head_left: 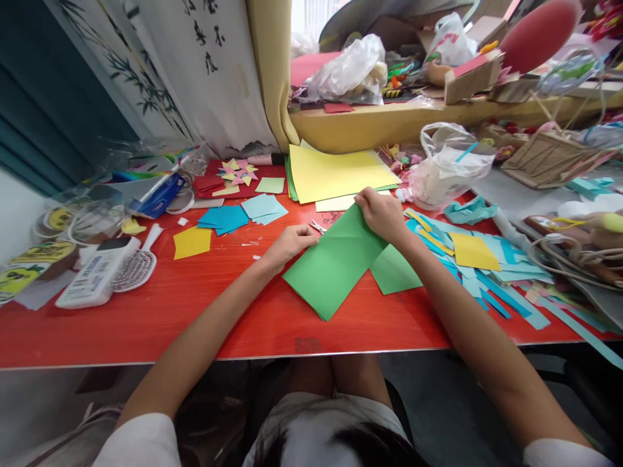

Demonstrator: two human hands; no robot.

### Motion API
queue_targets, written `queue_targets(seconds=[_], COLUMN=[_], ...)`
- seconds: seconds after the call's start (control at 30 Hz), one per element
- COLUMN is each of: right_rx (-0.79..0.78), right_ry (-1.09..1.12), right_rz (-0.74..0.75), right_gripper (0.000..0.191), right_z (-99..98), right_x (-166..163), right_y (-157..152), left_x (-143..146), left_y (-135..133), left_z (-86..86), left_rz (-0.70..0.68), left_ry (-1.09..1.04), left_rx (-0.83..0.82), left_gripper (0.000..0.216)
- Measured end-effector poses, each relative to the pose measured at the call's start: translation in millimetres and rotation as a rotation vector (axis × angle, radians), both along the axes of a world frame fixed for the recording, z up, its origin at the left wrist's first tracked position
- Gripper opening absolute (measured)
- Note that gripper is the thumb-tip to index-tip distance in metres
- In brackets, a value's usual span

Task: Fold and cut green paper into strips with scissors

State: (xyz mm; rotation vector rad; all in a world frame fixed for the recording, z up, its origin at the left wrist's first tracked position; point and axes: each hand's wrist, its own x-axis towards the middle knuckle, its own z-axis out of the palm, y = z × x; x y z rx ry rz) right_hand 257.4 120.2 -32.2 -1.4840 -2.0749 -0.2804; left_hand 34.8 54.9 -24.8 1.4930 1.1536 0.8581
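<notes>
A folded sheet of green paper (333, 266) is tilted over the red table in front of me. My right hand (382, 213) pinches its upper right corner. At its left edge my left hand (294, 244) has its fingers closed together at the paper's edge; the fingertips partly hide the contact. The tips of a pair of scissors (318, 226) show just beyond my left fingers; their rest is hidden. A second green piece of paper (396, 269) lies flat under my right forearm, partly covered by the folded sheet.
Yellow sheets (341, 172) lie at the back. Blue squares (224, 219) and a yellow square (192, 242) are on the left, beside a hairbrush (136, 266) and a white box (100, 272). Paper strips (487, 279) clutter the right, near a plastic bag (450, 168).
</notes>
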Motion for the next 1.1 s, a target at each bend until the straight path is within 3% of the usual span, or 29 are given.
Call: queue_targets(seconds=[0.2,0.37,0.57,0.63,0.73,0.8,0.87,0.97,1.03,1.1], right_rx=[0.0,-0.019,-0.053,-0.076,-0.136,-0.178,-0.207,-0.244,-0.289,-0.333], right_ry=[0.022,-0.107,-0.265,-0.275,-0.263,-0.243,-0.206,-0.093,0.022,0.165], right_rz=[-0.123,-0.202,-0.216,-0.21,-0.216,-0.203,-0.15,-0.001,0.118,0.207], right_gripper=[0.028,0.032,0.035,0.034,0.032,0.031,0.031,0.028,0.023,0.02], right_z=[-0.1,-5.9,-10.1,-12.1,-16.8,-19.3,-19.5,-14.7,-9.6,-5.2], right_x=[21,35,39,41,44,43,36,11,-10,-30], right_y=[11,16,16,16,18,18,16,7,-3,-16], left_x=[-4,-13,-25,-33,-46,-51,-50,-43,-36,-29], left_y=[4,10,12,11,10,10,11,17,20,20], left_z=[-3.7,-7.0,3.2,11.6,25.4,30.9,30.3,19.2,9.7,2.7], left_rz=[-0.014,-0.113,-0.156,-0.242,-0.5,-0.57,-0.426,-0.075,0.015,-0.003], left_ry=[0.084,0.258,0.515,0.588,0.655,0.649,0.604,0.484,0.387,0.3], left_rx=[-0.036,0.037,0.054,0.029,-0.068,-0.13,-0.136,-0.023,0.064,0.107], left_gripper=[0.014,0.012,0.013,0.013,0.01,0.01,0.011,0.014,0.017,0.021])
